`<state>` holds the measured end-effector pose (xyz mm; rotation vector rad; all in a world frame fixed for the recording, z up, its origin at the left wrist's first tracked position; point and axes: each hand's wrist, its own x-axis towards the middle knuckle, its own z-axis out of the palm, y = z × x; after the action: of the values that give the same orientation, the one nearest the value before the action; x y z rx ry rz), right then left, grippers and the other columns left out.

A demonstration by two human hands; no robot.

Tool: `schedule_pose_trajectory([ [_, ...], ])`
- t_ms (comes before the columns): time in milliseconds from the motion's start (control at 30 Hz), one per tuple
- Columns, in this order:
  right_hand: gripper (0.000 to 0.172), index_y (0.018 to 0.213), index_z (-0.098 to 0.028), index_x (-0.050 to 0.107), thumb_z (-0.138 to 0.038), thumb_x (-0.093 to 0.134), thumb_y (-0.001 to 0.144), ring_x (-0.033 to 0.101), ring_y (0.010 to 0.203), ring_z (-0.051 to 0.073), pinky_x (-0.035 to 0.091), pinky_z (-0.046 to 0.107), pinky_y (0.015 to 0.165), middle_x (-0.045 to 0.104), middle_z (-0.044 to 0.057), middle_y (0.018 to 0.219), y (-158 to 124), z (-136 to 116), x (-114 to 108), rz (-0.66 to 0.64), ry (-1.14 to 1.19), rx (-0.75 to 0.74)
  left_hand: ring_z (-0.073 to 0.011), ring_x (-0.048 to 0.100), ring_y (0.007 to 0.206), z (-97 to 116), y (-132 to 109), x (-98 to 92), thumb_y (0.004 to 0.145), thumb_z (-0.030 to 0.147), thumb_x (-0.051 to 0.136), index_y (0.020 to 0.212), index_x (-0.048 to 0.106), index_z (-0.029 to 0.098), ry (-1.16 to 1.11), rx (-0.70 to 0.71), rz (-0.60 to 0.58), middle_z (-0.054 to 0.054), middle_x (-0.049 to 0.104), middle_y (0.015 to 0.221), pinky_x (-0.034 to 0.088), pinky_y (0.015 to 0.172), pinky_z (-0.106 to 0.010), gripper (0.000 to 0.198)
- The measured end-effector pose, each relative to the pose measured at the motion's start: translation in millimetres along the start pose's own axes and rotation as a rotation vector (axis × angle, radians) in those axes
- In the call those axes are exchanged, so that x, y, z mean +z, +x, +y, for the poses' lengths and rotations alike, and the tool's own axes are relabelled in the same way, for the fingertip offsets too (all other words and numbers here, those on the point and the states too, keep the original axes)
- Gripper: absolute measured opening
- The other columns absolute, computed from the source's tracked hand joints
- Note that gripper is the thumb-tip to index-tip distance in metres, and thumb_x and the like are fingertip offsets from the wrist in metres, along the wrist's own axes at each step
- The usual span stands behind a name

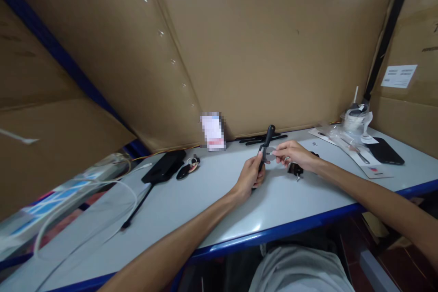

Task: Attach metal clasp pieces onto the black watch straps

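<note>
- Bordered at left by a black device [166, 166] beside keys [184, 172].
- With left hand [249, 175], gripping a tilted black-handled tool [270, 134] over the white tabletop [212, 205].
- With right hand [292, 153], pinching a round grey piece [268, 150] at the tool.
- Flanked at right by a black phone [385, 150].
</note>
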<state>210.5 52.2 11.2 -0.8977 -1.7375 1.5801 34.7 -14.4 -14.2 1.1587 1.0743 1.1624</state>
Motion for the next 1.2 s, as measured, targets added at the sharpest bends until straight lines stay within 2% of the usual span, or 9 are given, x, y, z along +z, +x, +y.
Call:
schedule_pose_trajectory([
  [133, 0.023, 0.072, -0.016, 0.058, -0.033, 0.072, 0.078, 0.062, 0.057, 0.013, 0.048, 0.021, 0.047, 0.072, 0.007, 0.072, 1.3, 6.3, 5.1, -0.043, 0.042, 0.025, -0.003, 0.022, 0.037, -1.8, -0.7, 1.1, 0.077, 0.061, 0.069, 0.079, 0.044, 0.021, 0.032, 0.017, -0.022, 0.011, 0.033, 0.052, 0.012, 0.035, -0.016, 0.047],
  [267, 0.022, 0.076, -0.016, 0.056, -0.033, 0.069, 0.082, 0.066, 0.059, 0.015, 0.05, 0.021, 0.046, 0.074, 0.009, 0.076, 3.7, 11.0, 8.0, -0.051, 0.01, 0.028, -0.0027, 0.023, 0.037, -5.6, -0.1, 0.6, 0.076, 0.059, 0.07, 0.078, 0.043, 0.021, 0.064, 0.052, -0.032, 0.011, 0.034, 0.052, 0.013, 0.035, -0.016, 0.046],
  [400, 0.028, 0.074, -0.015, 0.057, -0.039, 0.064, 0.088, 0.062, 0.053, 0.013, 0.045, 0.019, 0.039, 0.071, 0.007, 0.072, 4.8, 12.1, 8.3, -0.024, -0.162, -0.038, -0.0026, 0.022, 0.037, -6.6, 0.0, -0.4, 0.079, 0.06, 0.066, 0.078, 0.043, 0.021, 0.107, 0.071, -0.028, 0.011, 0.035, 0.051, 0.013, 0.035, -0.016, 0.045],
  [533, 0.032, 0.071, -0.015, 0.059, -0.042, 0.063, 0.088, 0.061, 0.053, 0.012, 0.046, 0.018, 0.04, 0.068, 0.004, 0.066, 5.2, 13.7, 7.4, -0.011, -0.264, -0.122, -0.0031, 0.023, 0.037, -5.0, -1.6, -0.4, 0.081, 0.058, 0.064, 0.081, 0.044, 0.021, 0.144, 0.096, -0.039, 0.011, 0.036, 0.05, 0.015, 0.035, -0.016, 0.042],
  [867, 0.034, 0.069, -0.017, 0.055, -0.046, 0.068, 0.083, 0.06, 0.05, 0.011, 0.045, 0.019, 0.039, 0.066, 0.002, 0.063, 7.9, 16.3, 4.6, -0.075, -0.219, -0.1, -0.0037, 0.023, 0.033, -5.8, -3.2, -0.4, 0.08, 0.058, 0.066, 0.086, 0.048, 0.021, 0.15, 0.105, -0.065, 0.012, 0.034, 0.049, 0.016, 0.031, -0.016, 0.041],
  [1200, 0.039, 0.072, -0.016, 0.059, -0.053, 0.067, 0.083, 0.059, 0.049, 0.01, 0.045, 0.019, 0.041, 0.067, 0.002, 0.064, 7.8, 17.9, 1.0, -0.122, -0.268, -0.141, -0.0036, 0.023, 0.032, -5.9, -1.7, 0.0, 0.076, 0.062, 0.068, 0.08, 0.048, 0.02, 0.115, 0.099, -0.057, 0.012, 0.036, 0.046, 0.017, 0.029, -0.016, 0.046],
])
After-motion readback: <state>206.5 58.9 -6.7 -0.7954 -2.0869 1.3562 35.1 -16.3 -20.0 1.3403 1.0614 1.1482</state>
